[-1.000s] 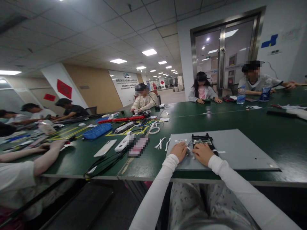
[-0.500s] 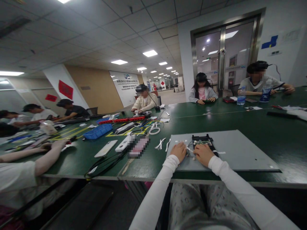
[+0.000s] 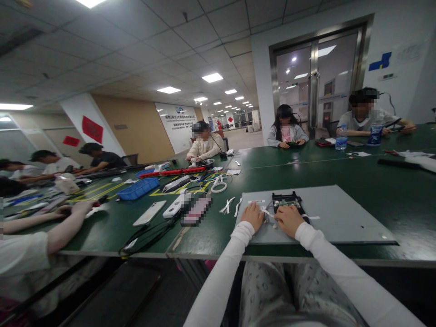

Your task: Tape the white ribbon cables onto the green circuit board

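A flat grey panel (image 3: 340, 213) lies on the green table before me, with a black frame holding a circuit board (image 3: 285, 199) on its upper middle. Between my hands runs a short white strip (image 3: 268, 212), perhaps tape or flat cable. My left hand (image 3: 252, 217) rests on the panel's left part, fingers curled, the tips at one end of the strip. Pinching the other end is my right hand (image 3: 289, 220), which partly covers the black frame. Small pale bits (image 3: 274, 225) lie on the panel between the wrists. My fingers hide the exact grips.
Left of the panel lie loose white strips (image 3: 227, 205), a pale phone (image 3: 150, 213), a white device (image 3: 176, 205), black cables (image 3: 150, 237) and a blue tray (image 3: 139, 188). A neighbour's arm (image 3: 73, 222) reaches in at left. Across the table, people sit near water bottles (image 3: 341, 136).
My left fingers have shifted slightly left, and more of the white strip shows between my hands. My right hand stays nearly in place.
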`<state>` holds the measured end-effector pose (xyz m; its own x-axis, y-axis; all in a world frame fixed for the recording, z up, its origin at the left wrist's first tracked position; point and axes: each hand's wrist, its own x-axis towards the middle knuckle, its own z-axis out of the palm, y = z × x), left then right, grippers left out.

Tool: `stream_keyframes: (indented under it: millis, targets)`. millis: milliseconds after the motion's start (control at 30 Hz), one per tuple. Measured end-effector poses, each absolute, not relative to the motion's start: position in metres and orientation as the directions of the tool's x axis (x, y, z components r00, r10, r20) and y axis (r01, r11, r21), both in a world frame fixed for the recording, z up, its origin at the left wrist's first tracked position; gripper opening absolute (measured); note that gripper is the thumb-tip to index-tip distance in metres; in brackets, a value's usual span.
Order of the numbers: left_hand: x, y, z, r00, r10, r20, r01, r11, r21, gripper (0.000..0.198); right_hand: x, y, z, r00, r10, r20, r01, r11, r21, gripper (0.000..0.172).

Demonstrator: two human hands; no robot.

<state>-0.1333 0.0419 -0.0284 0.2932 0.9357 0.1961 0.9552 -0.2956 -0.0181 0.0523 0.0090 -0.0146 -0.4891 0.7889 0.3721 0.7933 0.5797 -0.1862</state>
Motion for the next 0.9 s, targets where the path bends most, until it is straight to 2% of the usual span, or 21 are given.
stream_keyframes:
  millis: [400,767,900]
  targets:
    - [-0.133,0.040,-0.026,0.296,0.932,0.208,0.955,-0.294,-0.042,0.046,0.051,0.007,-0.010,-0.470,0.806,0.359,0.814,0.553,-0.178,0.022]
    - [-0.132,0.036,-0.019,0.318,0.904,0.284,0.948,-0.310,-0.076,0.038,0.052,0.006,-0.011,-0.447,0.796,0.408,0.811,0.553,-0.191,0.021]
    - [-0.131,0.032,-0.015,0.309,0.899,0.310,0.950,-0.310,-0.049,0.035,0.052,0.006,-0.012,-0.457,0.800,0.389,0.809,0.556,-0.191,0.021]
